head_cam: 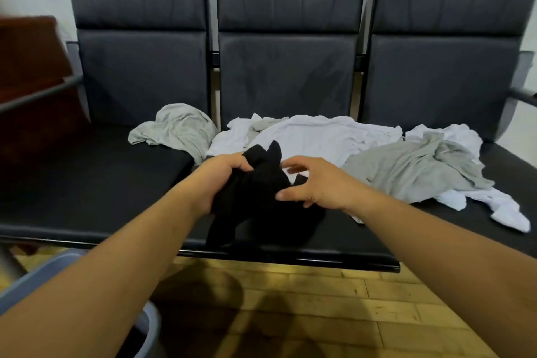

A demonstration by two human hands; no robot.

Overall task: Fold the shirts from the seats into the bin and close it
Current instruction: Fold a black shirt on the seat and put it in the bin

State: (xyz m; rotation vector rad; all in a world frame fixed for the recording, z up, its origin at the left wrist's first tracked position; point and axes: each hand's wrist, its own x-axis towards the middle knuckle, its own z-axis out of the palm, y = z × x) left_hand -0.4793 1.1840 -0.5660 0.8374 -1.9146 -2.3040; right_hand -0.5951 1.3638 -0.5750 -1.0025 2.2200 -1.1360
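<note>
A crumpled black shirt (255, 200) hangs bunched over the front of the middle seat. My left hand (216, 180) is closed around its left side. My right hand (312, 183) pinches its right edge with thumb and fingers, the other fingers spread. Behind it lies a white shirt (319, 136) spread flat on the middle seat. A grey shirt (177, 128) is heaped on the left seat. Another grey shirt (412, 168) lies over white shirts (499, 212) on the right seat. The grey-blue bin (151, 325) shows at the bottom left, mostly hidden by my left arm.
Three joined black seats (87, 183) with tall backrests stand against a white wall. A dark red wooden piece (32, 67) and a metal armrest (40, 96) are at the left. Wooden floor (319, 314) lies below the seat edge.
</note>
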